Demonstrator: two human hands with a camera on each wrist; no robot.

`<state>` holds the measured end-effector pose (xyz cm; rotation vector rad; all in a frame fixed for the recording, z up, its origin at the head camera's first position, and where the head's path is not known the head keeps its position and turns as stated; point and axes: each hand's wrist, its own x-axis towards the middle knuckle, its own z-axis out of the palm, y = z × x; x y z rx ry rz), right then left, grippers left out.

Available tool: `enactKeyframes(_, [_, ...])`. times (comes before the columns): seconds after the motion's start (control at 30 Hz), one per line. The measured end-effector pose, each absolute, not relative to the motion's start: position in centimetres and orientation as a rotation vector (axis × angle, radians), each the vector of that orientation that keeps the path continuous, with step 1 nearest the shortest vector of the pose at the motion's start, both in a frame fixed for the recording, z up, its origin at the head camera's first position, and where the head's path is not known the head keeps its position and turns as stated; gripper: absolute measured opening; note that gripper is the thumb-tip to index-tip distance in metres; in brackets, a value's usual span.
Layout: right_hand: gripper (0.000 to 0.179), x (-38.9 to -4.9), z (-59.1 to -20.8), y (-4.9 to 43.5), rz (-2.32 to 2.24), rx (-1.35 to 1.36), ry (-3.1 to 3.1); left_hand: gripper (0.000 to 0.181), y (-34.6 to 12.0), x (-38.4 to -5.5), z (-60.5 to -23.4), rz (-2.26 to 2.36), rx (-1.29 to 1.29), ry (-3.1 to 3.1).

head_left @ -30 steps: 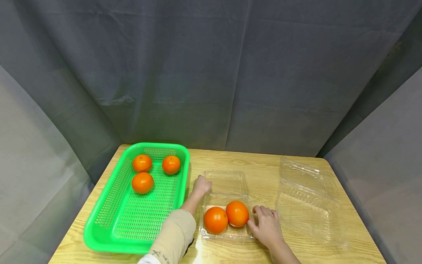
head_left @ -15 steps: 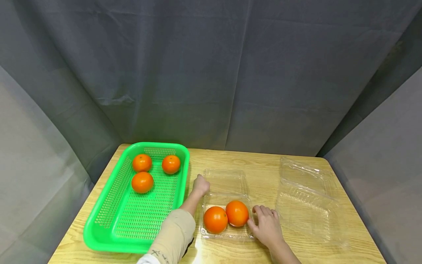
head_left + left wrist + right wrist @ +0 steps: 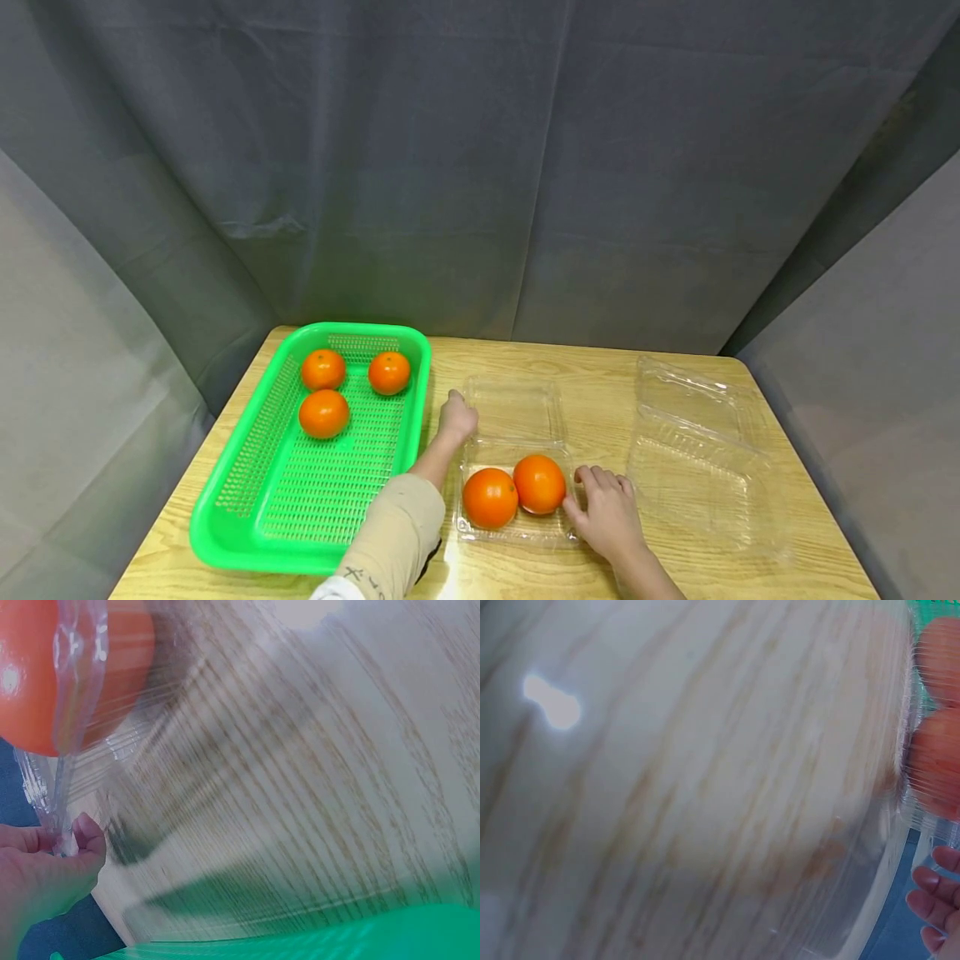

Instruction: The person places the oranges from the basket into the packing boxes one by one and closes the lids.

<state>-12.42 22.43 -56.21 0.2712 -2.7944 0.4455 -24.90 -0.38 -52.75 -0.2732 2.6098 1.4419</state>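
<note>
A clear plastic clamshell box (image 3: 517,533) lies unfolded on the table, its lid (image 3: 517,408) on the far side. Two oranges, a left one (image 3: 490,498) and a right one (image 3: 540,484), sit side by side in its near half. My left hand (image 3: 456,417) is at the lid's left edge; in the left wrist view thumb and finger of this hand (image 3: 49,862) pinch the clear plastic rim. My right hand (image 3: 606,512) is beside the box's right wall, fingers loosely bent, close to the right orange. Whether it touches the wall cannot be told.
A green plastic basket (image 3: 258,542) with three oranges (image 3: 324,414) stands on the left of the wooden table (image 3: 600,392). Another open clear clamshell (image 3: 697,475) lies on the right. Grey curtains (image 3: 450,208) hang behind and at both sides.
The lid's far edge has risen slightly, with my left hand at its left edge shifting a little. My right hand and the oranges in the box have stayed about where they were.
</note>
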Motion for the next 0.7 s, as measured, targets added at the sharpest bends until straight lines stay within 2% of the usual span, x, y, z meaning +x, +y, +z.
enactKeyframes(0.33, [0.023,-12.5,-56.2,22.4,0.447,0.279,-2.782,0.036,-0.3,-25.1,-52.6,1.605,-0.314,2.565])
enactKeyframes(0.7, [0.024,-12.4,-56.1,22.4,0.440,0.265,-2.820,0.040,0.0,-25.9,-51.3,1.876,-0.369,2.434])
